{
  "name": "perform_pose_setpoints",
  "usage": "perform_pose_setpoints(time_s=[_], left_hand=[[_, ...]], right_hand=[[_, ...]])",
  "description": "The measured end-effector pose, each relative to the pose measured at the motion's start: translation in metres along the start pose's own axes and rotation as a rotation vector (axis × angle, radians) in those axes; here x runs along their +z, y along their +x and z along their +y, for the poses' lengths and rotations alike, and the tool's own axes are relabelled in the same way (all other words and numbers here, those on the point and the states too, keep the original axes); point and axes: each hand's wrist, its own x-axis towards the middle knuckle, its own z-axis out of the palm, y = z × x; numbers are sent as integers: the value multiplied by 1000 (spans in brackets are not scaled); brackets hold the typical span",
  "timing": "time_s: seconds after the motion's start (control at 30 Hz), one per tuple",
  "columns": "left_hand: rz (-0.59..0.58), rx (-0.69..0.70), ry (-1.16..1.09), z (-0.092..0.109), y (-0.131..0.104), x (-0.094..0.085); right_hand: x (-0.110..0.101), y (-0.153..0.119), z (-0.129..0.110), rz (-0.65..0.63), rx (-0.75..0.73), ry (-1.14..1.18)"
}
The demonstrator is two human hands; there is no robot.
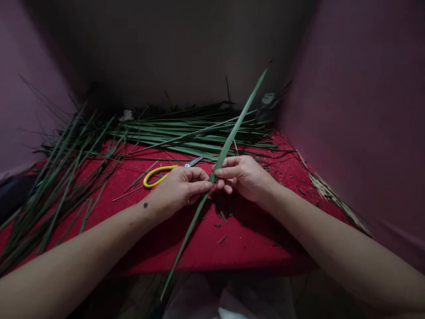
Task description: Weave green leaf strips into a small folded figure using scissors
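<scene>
A long green leaf (237,126) runs diagonally between my hands, its tip pointing up to the right and its narrow end hanging past the table's front edge. My left hand (186,186) pinches it between thumb and fingers near its middle. Just above that, my right hand (241,177) grips the same leaf with thumb and forefinger, the other fingers curled below. Scissors with yellow handles (160,168) lie behind my left hand, which partly covers them; their blades point to the upper right.
Many long green leaves (172,133) lie across the back of the red-covered table (239,248). Another heap of leaves (66,177) spreads over the left side. Pale thin strips (332,195) lie along the right edge, and small clippings are scattered about. Walls close in on both sides.
</scene>
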Motion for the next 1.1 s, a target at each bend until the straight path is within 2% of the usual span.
perform_pose_setpoints(time_s=[0.27,0.57,0.77,0.97,1.1], left_hand=[[-1,17,15,0,1,-1],[-59,-156,66,5,-3,-1],[-63,-180,56,5,-2,1],[-99,-190,69,3,-2,2],[-126,-133,246,6,-6,-1]], right_hand=[[2,1,4,31,19,97],[-8,9,4,196,-48,102],[-3,5,3,113,8,59],[0,5,2,175,-18,-18],[-3,6,1,185,-40,-31]])
